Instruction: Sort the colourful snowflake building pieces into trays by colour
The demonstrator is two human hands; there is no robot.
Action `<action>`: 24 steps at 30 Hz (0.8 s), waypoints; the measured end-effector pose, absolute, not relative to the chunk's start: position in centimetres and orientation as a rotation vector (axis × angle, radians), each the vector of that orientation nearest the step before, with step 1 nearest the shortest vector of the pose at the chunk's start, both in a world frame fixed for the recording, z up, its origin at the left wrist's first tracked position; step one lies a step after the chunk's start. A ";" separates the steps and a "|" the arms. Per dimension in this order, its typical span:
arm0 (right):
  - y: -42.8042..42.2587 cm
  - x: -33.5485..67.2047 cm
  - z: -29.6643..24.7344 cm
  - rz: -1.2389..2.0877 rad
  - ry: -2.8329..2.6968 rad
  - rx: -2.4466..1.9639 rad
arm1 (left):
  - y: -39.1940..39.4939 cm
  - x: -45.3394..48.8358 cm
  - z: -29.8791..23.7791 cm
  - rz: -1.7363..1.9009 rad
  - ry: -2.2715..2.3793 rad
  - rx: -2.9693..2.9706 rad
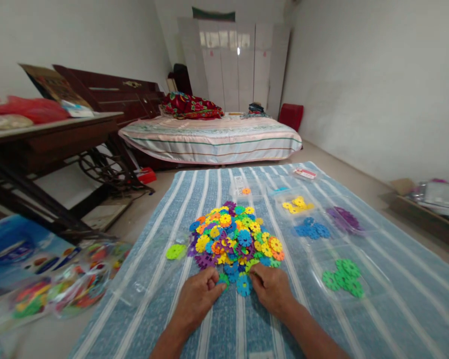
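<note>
A heap of mixed-colour plastic snowflake discs lies in the middle of a blue striped cloth. My left hand rests at the heap's near edge, fingers curled and pinched around a small green disc. My right hand sits beside it, fingers curled into the pile by a blue disc; what it grips is hidden. Sorted groups lie to the right: yellow discs, blue discs, purple discs and green discs. A lime disc lies left of the heap.
Clear plastic bags of more discs and a blue box lie on the floor at left. A dark table stands left, a bed behind the cloth, a cardboard box by the right wall.
</note>
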State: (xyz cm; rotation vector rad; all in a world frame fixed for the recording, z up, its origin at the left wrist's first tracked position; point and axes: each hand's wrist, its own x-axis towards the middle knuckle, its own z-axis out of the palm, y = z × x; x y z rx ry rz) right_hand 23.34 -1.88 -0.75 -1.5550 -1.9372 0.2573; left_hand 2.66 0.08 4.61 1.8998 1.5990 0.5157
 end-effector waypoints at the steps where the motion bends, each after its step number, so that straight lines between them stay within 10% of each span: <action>1: -1.9 23.3 -0.7 0.260 -1.938 -1.552 | 0.1 2.7 4.6 0.513 1.604 1.898; 24: -2.4 23.0 -0.8 0.213 -2.022 -1.430 | 0.6 2.0 3.7 0.357 1.632 1.908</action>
